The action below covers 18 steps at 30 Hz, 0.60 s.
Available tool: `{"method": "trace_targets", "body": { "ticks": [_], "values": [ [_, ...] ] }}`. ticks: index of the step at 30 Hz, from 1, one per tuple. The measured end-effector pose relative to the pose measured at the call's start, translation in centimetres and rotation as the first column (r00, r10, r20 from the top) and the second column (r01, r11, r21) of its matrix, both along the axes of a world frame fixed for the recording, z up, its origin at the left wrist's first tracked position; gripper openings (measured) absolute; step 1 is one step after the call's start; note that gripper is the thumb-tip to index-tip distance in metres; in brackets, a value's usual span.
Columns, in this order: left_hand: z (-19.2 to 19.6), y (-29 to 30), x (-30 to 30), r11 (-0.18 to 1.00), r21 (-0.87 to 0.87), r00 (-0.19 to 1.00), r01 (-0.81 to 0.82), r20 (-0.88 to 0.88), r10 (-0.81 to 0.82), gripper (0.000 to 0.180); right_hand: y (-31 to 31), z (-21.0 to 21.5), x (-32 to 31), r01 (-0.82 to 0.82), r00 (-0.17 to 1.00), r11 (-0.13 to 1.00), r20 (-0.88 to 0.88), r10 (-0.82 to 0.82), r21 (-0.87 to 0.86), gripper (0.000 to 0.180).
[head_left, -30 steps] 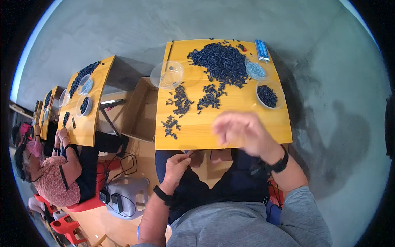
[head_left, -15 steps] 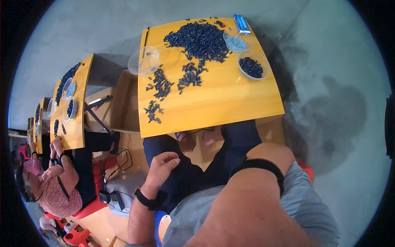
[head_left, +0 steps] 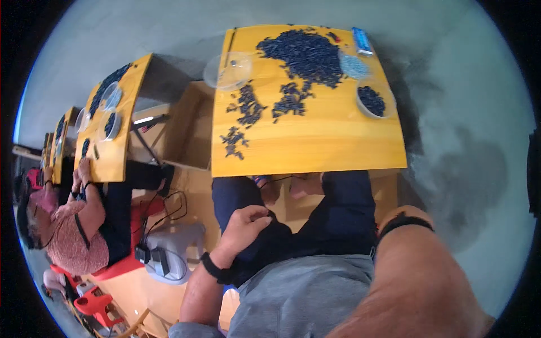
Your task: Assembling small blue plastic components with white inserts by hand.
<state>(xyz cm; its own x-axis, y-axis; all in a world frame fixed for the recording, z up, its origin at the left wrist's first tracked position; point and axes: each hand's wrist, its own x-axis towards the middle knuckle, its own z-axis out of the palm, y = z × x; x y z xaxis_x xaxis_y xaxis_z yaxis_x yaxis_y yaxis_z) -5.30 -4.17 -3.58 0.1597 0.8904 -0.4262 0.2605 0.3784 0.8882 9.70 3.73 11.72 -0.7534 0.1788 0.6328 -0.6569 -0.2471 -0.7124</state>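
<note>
My left hand [head_left: 245,228] is over my left thigh, its fingers curled and the thumb drawn in against them. Nothing shows in it. My right hand [head_left: 408,212] is off to the right of my right thigh, mostly hidden beyond the wrist and its black band [head_left: 407,222]; its fingers do not show. Both hands are apart from the yellow table [head_left: 315,152]. On that table lies a large heap of small dark stick-like pieces [head_left: 304,56], with smaller groups [head_left: 248,107] nearer me. A clear bowl [head_left: 391,107] at the right holds more dark pieces.
Light-blue small pieces [head_left: 354,67] lie in a clear container beside a blue-and-white packet [head_left: 361,41]. Clear tubs [head_left: 235,73] stand at the table's left edge. Left of it are a cardboard box [head_left: 194,124], a grey stool [head_left: 172,253] with cables, and another person [head_left: 79,239] at a similar table.
The view has shifted, so the table sits further right. My right forearm has swung outward to the right, away from my lap. My left hand stays over the thigh, still curled.
</note>
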Motion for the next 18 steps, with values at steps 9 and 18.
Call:
{"method": "trace_targets", "body": {
  "ticks": [9,18],
  "values": [
    [-0.6,-0.7,-1.2,1.000,0.004,0.998,-0.007,-0.069,0.007,0.022,2.0,2.7,4.4,0.105,0.987,0.981,0.104,-0.123,0.163,0.072],
    [-0.5,-0.9,-1.8,1.000,-0.005,0.998,0.015,-0.064,-0.015,0.021,0.4,3.5,7.4,0.170,0.960,0.969,0.194,-0.204,0.179,0.070]
  ]
}}
